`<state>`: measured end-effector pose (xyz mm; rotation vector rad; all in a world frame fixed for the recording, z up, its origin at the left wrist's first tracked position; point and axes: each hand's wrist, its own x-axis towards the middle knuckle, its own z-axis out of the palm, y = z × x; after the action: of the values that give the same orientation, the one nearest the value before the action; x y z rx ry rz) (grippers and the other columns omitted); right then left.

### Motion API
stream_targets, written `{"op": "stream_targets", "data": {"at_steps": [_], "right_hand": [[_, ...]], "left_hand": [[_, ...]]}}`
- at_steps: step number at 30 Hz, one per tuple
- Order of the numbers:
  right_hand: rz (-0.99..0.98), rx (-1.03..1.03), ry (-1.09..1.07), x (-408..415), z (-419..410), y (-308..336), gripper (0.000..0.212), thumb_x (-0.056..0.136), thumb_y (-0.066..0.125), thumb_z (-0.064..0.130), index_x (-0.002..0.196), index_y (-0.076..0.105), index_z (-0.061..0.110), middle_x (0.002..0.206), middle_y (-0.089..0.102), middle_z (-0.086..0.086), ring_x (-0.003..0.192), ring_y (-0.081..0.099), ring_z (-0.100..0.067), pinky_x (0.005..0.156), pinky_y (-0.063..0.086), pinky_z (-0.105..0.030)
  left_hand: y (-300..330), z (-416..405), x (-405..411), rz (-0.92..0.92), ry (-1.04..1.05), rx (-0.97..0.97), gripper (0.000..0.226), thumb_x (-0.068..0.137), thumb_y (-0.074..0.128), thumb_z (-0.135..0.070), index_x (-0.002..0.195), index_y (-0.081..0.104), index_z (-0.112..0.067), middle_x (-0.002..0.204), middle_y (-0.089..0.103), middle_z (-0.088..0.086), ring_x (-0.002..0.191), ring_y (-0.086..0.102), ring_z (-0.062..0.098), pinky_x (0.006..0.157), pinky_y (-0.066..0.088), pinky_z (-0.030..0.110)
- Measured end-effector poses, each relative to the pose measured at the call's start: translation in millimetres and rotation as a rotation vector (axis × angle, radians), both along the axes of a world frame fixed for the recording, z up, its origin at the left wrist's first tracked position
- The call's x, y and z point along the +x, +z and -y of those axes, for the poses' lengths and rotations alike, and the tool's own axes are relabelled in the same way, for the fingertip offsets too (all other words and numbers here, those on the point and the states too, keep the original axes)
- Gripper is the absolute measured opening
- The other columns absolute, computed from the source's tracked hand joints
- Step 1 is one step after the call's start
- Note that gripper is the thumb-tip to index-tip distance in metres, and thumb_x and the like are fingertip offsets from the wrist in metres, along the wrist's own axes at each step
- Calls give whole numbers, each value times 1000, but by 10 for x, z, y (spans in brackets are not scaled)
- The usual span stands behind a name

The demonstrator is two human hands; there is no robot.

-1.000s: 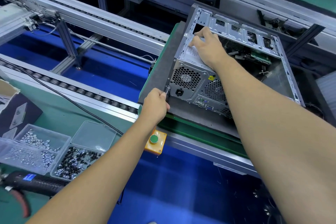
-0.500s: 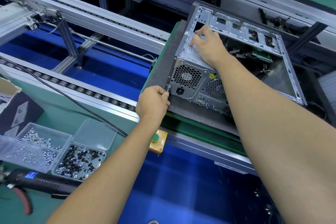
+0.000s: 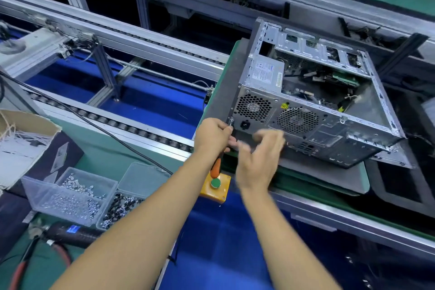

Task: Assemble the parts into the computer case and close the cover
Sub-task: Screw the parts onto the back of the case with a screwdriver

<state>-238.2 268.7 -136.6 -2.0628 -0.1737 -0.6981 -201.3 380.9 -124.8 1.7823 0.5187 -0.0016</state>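
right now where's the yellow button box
In the head view the yellow button box sits lower centre on the near conveyor rail, just below the left hand and in front of the computer case.

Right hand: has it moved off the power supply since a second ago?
Yes. The right hand has dropped from the power supply toward the case's rear lower corner, beside the left hand.

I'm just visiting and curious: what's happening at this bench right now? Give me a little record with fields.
Setting: assembly line bench beside a roller conveyor
Main item: computer case, side open, cover not on
Left hand: grips a small tool with an orange handle at the case's rear corner
Right hand: blurred, fingers loosely spread, holds nothing, just below the case's rear panel
Nearby: clear bins of screws, yellow box with green button, black power driver
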Motion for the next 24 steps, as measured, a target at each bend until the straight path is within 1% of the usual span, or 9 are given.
{"op": "stream_targets", "data": {"at_steps": [3,5,9,13,16,18,19,21,24], "right_hand": [[-618,99,-19,-419,-199,-355,35,74,47,59,95,29,38,80,61,8,74,62,-27,60,41,-37],[-805,234,24,-540,-344,-427,32,83,54,53,95,31,35,76,67,1,69,64,-32,61,52,-45],[-768,332,-156,-589,-562,-373,31,87,63,31,87,32,33,70,58,5,64,55,-19,53,34,-35],[-649,245,-340,-557,-673,-284,26,91,57,28,87,32,25,60,52,5,56,50,-13,49,26,-31],[-622,163,-346,-550,-715,-284,28,91,57,33,85,32,25,54,48,6,50,47,-12,48,27,-29],[-606,108,-348,-541,-728,-284,28,91,56,35,83,31,26,52,45,6,48,44,-12,48,27,-28],[-611,82,-346,-534,-739,-288,27,91,55,36,83,31,26,51,44,6,47,44,-13,48,27,-28],[-625,50,-350,-525,-749,-273,25,90,53,38,84,32,26,50,44,7,46,44,-14,48,28,-28],[-630,41,-359,-519,-753,-277,22,88,49,40,84,33,26,49,44,6,47,44,-14,49,26,-28]], "left_hand": [[-57,-16,25,1,-41,-78,15,100,62,-17,90,69,-8,62,73,5,62,75,19,62,64,40],[-89,-22,34,10,-60,-110,15,100,61,-14,86,65,-9,67,74,14,66,76,26,67,63,50],[-39,-32,37,21,-91,-125,15,101,59,-11,88,62,-5,74,74,20,71,76,31,71,62,56],[289,-172,-21,3,-261,309,15,99,58,-27,96,66,-14,75,75,3,67,75,22,71,61,42],[822,-320,178,472,46,878,15,91,50,-40,91,60,-29,65,60,-11,59,57,20,55,38,30],[1299,-269,570,885,123,840,16,89,47,-39,88,56,-25,64,56,-13,62,50,15,56,32,31],[1488,-205,813,926,44,798,19,89,45,-40,90,58,-25,69,56,-15,71,51,14,62,35,31],[1605,-63,1276,728,-272,900,33,93,42,-48,107,63,-28,95,64,-14,97,55,17,82,42,36],[1270,57,1651,360,-707,1128,54,99,40,-59,137,55,-24,133,62,5,126,51,29,108,30,42]]}}
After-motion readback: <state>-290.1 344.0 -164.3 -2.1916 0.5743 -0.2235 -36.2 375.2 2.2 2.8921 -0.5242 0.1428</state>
